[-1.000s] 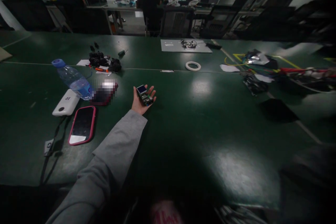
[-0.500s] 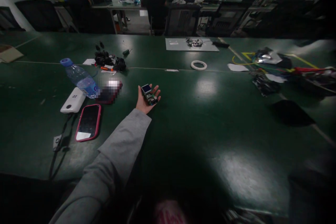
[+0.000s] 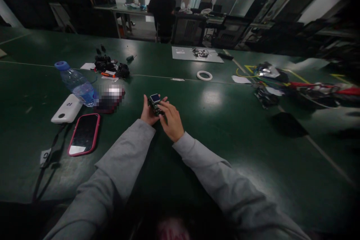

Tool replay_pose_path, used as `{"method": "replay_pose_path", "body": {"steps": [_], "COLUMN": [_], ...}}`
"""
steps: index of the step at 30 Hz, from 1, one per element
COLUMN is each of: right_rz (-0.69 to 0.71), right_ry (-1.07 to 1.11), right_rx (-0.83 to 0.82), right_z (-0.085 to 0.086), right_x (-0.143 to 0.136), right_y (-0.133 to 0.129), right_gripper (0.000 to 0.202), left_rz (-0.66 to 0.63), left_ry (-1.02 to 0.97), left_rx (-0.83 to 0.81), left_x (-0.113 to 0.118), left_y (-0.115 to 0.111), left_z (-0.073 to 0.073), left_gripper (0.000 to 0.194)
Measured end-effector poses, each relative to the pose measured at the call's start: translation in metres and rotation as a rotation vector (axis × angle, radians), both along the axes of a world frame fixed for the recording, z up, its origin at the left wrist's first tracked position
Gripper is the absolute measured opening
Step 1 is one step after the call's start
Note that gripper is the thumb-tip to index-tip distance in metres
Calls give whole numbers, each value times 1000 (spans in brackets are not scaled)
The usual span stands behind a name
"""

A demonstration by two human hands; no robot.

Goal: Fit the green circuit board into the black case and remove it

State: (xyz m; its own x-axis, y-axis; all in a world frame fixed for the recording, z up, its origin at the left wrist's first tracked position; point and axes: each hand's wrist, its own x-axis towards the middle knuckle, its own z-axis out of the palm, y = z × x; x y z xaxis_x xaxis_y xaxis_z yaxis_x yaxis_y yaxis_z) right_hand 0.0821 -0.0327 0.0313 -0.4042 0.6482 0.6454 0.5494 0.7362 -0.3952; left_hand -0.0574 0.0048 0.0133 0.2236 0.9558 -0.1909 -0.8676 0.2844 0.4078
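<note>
On the palm of my left hand [image 3: 149, 115] lies a small circuit board [image 3: 156, 108] with a little screen [image 3: 155, 98] at its upper end. The left thumb stands up along the board's left side, and the other fingers are partly hidden behind it. My right hand [image 3: 172, 120] reaches in from the right, thumb and fingers apart. Its fingertips are over the lower part of the board and hide some of it; whether they press on it is hard to make out. Both hands are above the green table [image 3: 225, 135].
To the left are a pink-cased phone [image 3: 84, 134], a white power bank [image 3: 67, 109] with a cable, and a tilted water bottle [image 3: 80, 86]. Farther back lie black parts [image 3: 108, 65], a screwdriver [image 3: 131, 58] and a roll of tape [image 3: 204, 75]. Wires [image 3: 270, 73] clutter the right.
My right hand has come into view from the right and reached the board in my left hand. The left hand still holds the board. The view has shifted slightly.
</note>
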Motion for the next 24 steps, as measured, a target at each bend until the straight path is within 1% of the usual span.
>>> {"method": "replay_pose_path", "body": {"steps": [2,4,7,9,11,14,17,20,22,24], "right_rz": [1,-5,-15,-36,-78,-159,-239,-300,-287,-227], "right_ry": [-108,-180,-151,-54,76,238,342,468,592,749], "right_rx": [31,25,-16,-76,-156,-277,-370,-473,-574,-725], "right_z": [-14,-24,-31,-35,-40,-49,-55,-57,-56,-53], "right_x": [-8,-12,-9,-5,0,7,13,19,26,40], "right_y": [3,10,24,33,42,54,64,72,76,80], "right_gripper": [40,44,47,51,60,72,71,69,71,73], "left_rz": [2,5,-20,-43,-69,-104,-164,-238,-277,-296], "left_ry": [-13,-25,-58,-76,-84,-95,-87,-50,-18,30], "left_rx": [0,-16,-18,5,36,92,140,168,180,186], "left_x": [1,1,-2,-4,-4,1,7,9,9,7], "left_y": [0,-1,-1,-2,-2,-5,-10,-13,-13,-12], "left_z": [0,0,1,2,3,8,13,15,14,12], "left_gripper": [69,70,73,72,72,74,75,70,66,61]}}
